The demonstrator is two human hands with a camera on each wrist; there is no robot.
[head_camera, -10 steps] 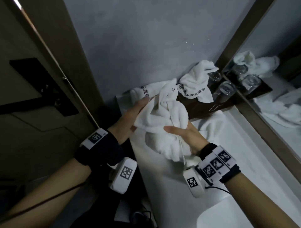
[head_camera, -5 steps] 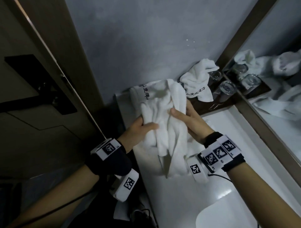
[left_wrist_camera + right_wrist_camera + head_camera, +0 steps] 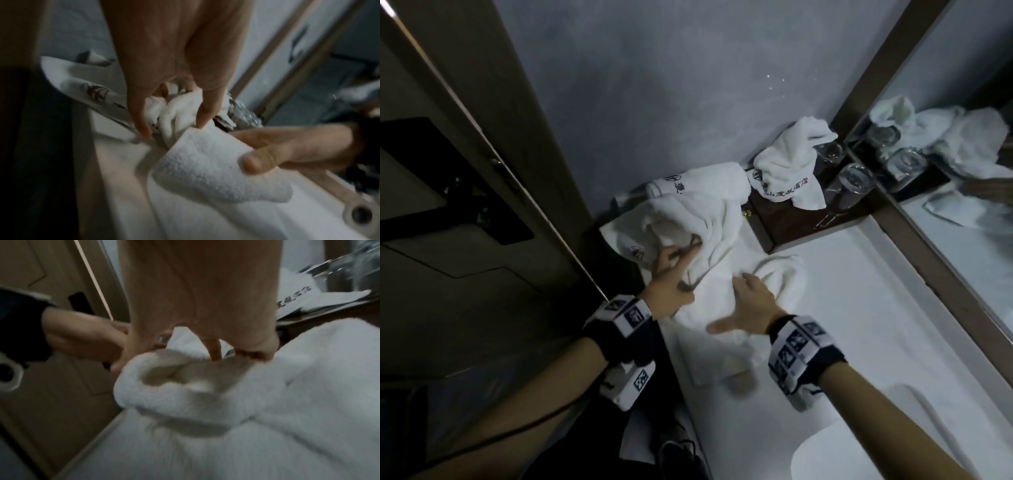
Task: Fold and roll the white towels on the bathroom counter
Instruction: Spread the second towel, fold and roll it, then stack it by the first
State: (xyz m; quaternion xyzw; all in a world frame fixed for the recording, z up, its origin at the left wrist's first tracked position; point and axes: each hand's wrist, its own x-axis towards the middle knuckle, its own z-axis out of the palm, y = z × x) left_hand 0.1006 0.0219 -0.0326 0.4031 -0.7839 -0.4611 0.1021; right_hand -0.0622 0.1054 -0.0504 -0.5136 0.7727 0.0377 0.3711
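Observation:
A crumpled white towel [image 3: 717, 236] lies on the white counter [image 3: 866, 308] near its left end. My left hand [image 3: 681, 251] reaches onto the towel's left side with straight fingers, and in the left wrist view the fingertips [image 3: 144, 129] touch the cloth. My right hand [image 3: 726, 305] lies palm down on the towel's near part with its thumb spread. A raised fold of the towel [image 3: 205, 170] sits between that thumb and the fingers. In the right wrist view the towel [image 3: 267, 402] bunches up under the palm.
Another white towel [image 3: 791, 164] with printed characters sits on a dark wooden tray [image 3: 784, 219] at the back, beside upturned glasses [image 3: 854, 181]. A mirror [image 3: 962, 192] lines the right side and a door [image 3: 465, 212] the left. A basin [image 3: 859, 455] lies near right.
The towel was held up in both hands before. It has come down onto the counter, and both hands have lowered onto it with the fingers spread wider.

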